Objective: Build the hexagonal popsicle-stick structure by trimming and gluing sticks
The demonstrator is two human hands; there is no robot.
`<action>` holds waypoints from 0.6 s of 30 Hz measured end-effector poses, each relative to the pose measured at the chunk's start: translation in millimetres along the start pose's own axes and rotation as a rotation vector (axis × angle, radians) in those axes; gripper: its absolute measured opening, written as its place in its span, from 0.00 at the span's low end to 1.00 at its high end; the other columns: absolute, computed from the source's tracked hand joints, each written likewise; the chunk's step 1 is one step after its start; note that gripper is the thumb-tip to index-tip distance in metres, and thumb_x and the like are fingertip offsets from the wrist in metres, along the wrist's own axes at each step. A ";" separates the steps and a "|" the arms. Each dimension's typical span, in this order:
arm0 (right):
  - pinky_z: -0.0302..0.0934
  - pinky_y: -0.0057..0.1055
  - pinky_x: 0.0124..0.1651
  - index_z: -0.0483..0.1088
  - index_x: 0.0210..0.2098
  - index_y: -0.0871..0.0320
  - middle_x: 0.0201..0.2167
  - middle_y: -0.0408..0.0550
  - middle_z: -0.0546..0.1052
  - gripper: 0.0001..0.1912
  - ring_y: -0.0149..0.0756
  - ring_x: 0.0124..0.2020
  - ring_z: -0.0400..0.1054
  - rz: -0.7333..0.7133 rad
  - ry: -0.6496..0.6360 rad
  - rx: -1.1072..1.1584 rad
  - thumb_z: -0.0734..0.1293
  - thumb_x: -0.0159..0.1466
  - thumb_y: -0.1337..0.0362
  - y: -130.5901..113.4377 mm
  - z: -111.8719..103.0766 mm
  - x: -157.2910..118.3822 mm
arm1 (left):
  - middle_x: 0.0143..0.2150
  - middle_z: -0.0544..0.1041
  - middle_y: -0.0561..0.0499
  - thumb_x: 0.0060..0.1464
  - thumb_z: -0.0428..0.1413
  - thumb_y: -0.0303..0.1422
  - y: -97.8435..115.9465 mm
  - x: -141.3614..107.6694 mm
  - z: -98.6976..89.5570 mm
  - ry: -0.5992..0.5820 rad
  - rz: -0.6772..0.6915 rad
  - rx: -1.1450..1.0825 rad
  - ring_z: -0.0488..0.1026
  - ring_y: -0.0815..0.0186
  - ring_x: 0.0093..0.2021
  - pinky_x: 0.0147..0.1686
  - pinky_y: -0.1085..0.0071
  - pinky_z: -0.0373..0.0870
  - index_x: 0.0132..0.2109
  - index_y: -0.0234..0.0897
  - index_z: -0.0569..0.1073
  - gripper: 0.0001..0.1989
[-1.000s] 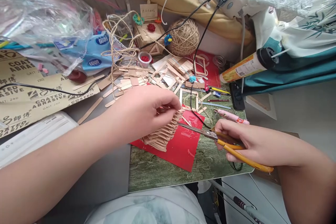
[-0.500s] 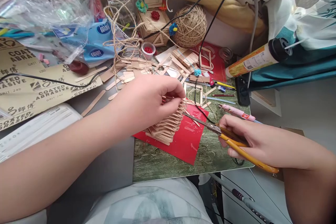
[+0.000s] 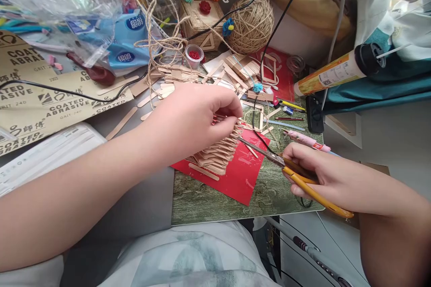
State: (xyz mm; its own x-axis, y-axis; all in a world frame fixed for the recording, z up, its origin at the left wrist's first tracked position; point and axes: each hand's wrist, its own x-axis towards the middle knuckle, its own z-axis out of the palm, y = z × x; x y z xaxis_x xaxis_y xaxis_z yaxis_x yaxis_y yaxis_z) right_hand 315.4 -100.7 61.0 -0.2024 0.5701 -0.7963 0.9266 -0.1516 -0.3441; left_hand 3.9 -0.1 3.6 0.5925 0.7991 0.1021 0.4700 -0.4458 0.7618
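- Left hand (image 3: 198, 116): fingers bent, thumb and forefinger pinched together on the upper right part of the stick structure.
- Box-like structure of pale wooden craft sticks in stacked layers (image 3: 217, 156): stands beneath the left hand, which partly covers it, on the red sheet.
- Right hand (image 3: 313, 175): fingers wrapped around the handles of the scissors.
- Scissors with yellow-orange handles and narrow metal blades (image 3: 279, 160): tips pointed at the structure's right edge; whether they touch it cannot be told.
- Flat, glossy red sheet (image 3: 247, 175): lies under the structure, marked with pale streaks.
- Single pale wooden craft stick with rounded ends (image 3: 204, 171): loose, just in front of the structure.
- Green wood-grain tabletop (image 3: 198, 208): beneath the red sheet.
- Pink-wrapped, pen-like stick (image 3: 306, 139): on the tabletop, just behind the right hand.
- Large ball of tan twine (image 3: 252, 24): at the back, beside the box.
- Pale wooden box topped with a red flower (image 3: 198, 20): left of the ball.
- Small white cup containing a red flower (image 3: 192, 62): in front of the box.
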 end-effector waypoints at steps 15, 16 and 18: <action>0.71 0.36 0.39 0.67 0.39 0.51 0.33 0.45 0.71 0.14 0.43 0.38 0.71 -0.048 0.089 0.134 0.71 0.68 0.50 8.6 6.9 5.4 | 0.35 0.83 0.55 0.61 0.59 0.35 -2.0 -0.2 0.1 0.022 -0.002 -0.018 0.80 0.65 0.38 0.43 0.67 0.73 0.41 0.44 0.83 0.07; 0.71 0.37 0.39 0.67 0.39 0.51 0.33 0.45 0.72 0.14 0.44 0.38 0.72 -0.050 0.077 0.147 0.72 0.68 0.50 10.6 6.9 5.5 | 0.35 0.83 0.56 0.61 0.59 0.35 -2.0 -0.1 0.2 0.022 -0.001 -0.017 0.79 0.65 0.38 0.42 0.67 0.73 0.41 0.45 0.83 0.07; 0.72 0.37 0.39 0.67 0.40 0.50 0.32 0.45 0.72 0.15 0.45 0.39 0.72 -0.046 0.067 0.171 0.73 0.67 0.50 13.1 7.0 4.6 | 0.36 0.84 0.56 0.61 0.59 0.34 -2.2 -0.1 0.2 0.020 0.000 -0.017 0.79 0.65 0.38 0.42 0.67 0.73 0.41 0.45 0.83 0.07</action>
State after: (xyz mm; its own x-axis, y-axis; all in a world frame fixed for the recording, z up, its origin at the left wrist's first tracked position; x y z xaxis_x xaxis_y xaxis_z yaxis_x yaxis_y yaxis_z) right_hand 324.4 -105.7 49.3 -0.2162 0.6308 -0.7452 0.8485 -0.2562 -0.4630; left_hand 2.9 0.8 1.8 0.5793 0.8069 0.1152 0.4585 -0.4395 0.7724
